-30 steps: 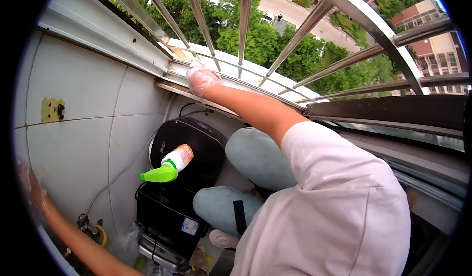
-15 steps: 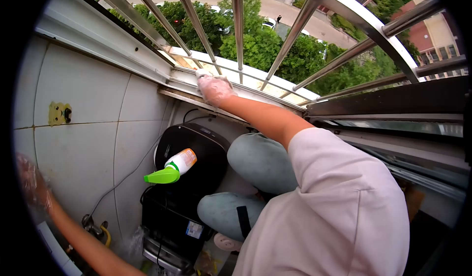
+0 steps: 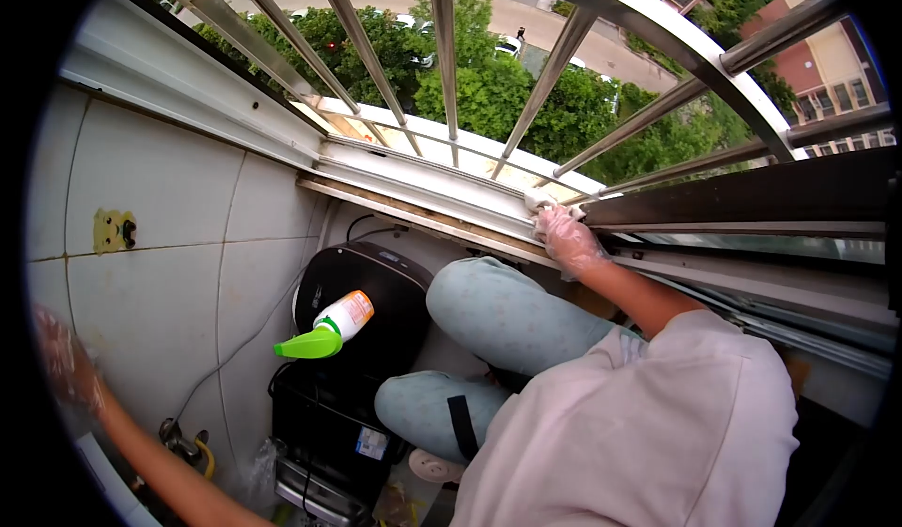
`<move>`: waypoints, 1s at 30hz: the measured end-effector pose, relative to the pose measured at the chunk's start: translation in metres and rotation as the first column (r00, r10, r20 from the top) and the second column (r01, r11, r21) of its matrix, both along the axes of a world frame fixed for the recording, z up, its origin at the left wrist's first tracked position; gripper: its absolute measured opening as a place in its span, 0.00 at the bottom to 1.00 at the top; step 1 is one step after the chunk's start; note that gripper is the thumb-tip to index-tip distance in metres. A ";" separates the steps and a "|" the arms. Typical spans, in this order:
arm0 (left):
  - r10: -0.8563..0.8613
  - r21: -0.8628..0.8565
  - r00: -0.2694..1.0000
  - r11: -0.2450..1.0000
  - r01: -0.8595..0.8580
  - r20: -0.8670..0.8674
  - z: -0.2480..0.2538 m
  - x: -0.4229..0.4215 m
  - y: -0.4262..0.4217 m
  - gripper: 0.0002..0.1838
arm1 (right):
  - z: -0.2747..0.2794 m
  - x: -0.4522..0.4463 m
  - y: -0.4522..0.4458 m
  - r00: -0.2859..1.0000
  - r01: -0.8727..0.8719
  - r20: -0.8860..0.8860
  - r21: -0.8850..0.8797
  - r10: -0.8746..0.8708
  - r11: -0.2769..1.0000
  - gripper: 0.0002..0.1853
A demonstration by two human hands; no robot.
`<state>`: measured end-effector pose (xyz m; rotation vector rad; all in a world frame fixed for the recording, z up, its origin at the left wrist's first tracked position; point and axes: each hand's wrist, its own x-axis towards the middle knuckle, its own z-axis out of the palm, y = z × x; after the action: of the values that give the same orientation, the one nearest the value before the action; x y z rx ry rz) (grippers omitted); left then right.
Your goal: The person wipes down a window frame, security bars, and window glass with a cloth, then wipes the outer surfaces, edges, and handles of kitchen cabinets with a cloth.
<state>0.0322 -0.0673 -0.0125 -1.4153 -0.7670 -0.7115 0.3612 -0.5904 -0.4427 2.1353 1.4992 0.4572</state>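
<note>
My right hand point(image 3: 571, 240), in a clear plastic glove, is closed on a crumpled white cloth point(image 3: 540, 200). It presses the cloth to the white window sill point(image 3: 423, 181), at the right end of the sill, beside the dark window frame. My left hand point(image 3: 68, 363), also in a clear plastic glove, is at the far left edge by the tiled wall; its fingers are dim and partly cut off. Between the hands, a white spray bottle point(image 3: 349, 313) with a green trigger head lies on a black appliance point(image 3: 376, 278).
Metal safety bars point(image 3: 449, 76) stand beyond the sill, with trees and a road far below. A grey cable point(image 3: 254, 334) runs along the tiled wall point(image 3: 155, 311) to a pipe valve point(image 3: 188, 442). My bent knees point(image 3: 507, 306) are beside the appliance.
My right hand has slid with the white cloth along the sill from its left part to its right end. My left hand and the spray bottle stay almost where they were.
</note>
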 end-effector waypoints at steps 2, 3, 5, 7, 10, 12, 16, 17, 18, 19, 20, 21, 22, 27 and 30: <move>0.004 -0.003 1.000 1.000 -0.004 0.000 0.000 0.002 0.002 0.31 | 0.000 -0.003 0.002 0.991 0.087 -0.100 0.013 -0.085 0.996 0.06; 0.008 -0.003 1.000 1.000 -0.008 -0.001 0.000 0.003 0.002 0.31 | 0.000 -0.003 0.004 0.981 0.130 -0.149 0.018 -0.126 0.991 0.06; 0.016 0.005 1.000 1.000 -0.016 -0.007 0.000 0.005 0.003 0.31 | 0.001 -0.002 0.012 0.931 0.207 -0.324 0.083 -0.170 0.975 0.05; 0.024 0.007 1.000 1.000 -0.024 -0.015 -0.001 0.004 0.002 0.32 | 0.006 -0.003 0.019 0.912 0.216 -0.378 0.123 -0.156 0.969 0.05; 0.037 0.017 0.999 0.999 -0.036 -0.016 0.000 0.004 -0.001 0.32 | 0.001 -0.002 0.038 0.975 0.075 -0.215 0.099 -0.052 0.992 0.05; 0.040 0.007 0.999 0.999 -0.039 -0.009 -0.001 0.004 -0.003 0.32 | -0.023 0.005 0.053 0.997 -0.073 -0.033 -0.045 0.071 0.996 0.06; 0.077 0.015 0.997 0.997 -0.077 0.015 -0.002 0.002 0.006 0.31 | -0.042 -0.002 0.137 0.731 -0.035 0.680 -0.049 0.059 0.998 0.15; 0.065 0.027 0.998 0.998 -0.065 0.005 -0.003 0.002 0.007 0.31 | -0.054 -0.001 0.159 0.473 -0.015 0.875 -0.105 0.100 0.994 0.17; 0.067 0.033 0.998 0.997 -0.067 0.001 -0.001 0.002 0.008 0.31 | -0.071 0.003 0.183 0.223 0.044 0.959 -0.188 0.173 0.981 0.19; 0.066 0.028 0.998 0.997 -0.066 0.002 -0.003 0.003 0.008 0.31 | -0.087 0.008 0.207 -0.040 0.124 0.966 -0.249 0.256 0.960 0.20; 0.067 0.029 0.998 0.997 -0.067 0.000 -0.003 0.004 0.007 0.31 | -0.090 0.011 0.230 -0.184 0.176 0.935 -0.273 0.304 0.946 0.21; 0.067 0.026 0.998 0.997 -0.067 -0.002 -0.003 0.004 0.007 0.31 | -0.093 0.013 0.253 -0.323 0.227 0.879 -0.288 0.351 0.930 0.22; 0.069 0.030 0.998 0.997 -0.069 -0.006 -0.003 0.004 0.006 0.31 | -0.102 0.010 0.281 -0.248 0.191 0.929 -0.230 0.274 0.954 0.21; 0.066 0.029 0.998 0.997 -0.065 -0.010 -0.002 0.005 0.004 0.31 | -0.117 -0.001 0.390 0.653 -0.226 0.754 0.106 0.070 0.968 0.17; 0.067 0.028 0.998 0.997 -0.066 -0.012 -0.001 0.007 0.002 0.30 | -0.079 -0.005 0.414 0.948 -0.306 0.176 0.285 0.264 0.909 0.18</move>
<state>0.0394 -0.0652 -0.0139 -1.3625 -0.7878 -0.6586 0.3558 -0.1760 -0.5213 2.0611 1.7656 0.9792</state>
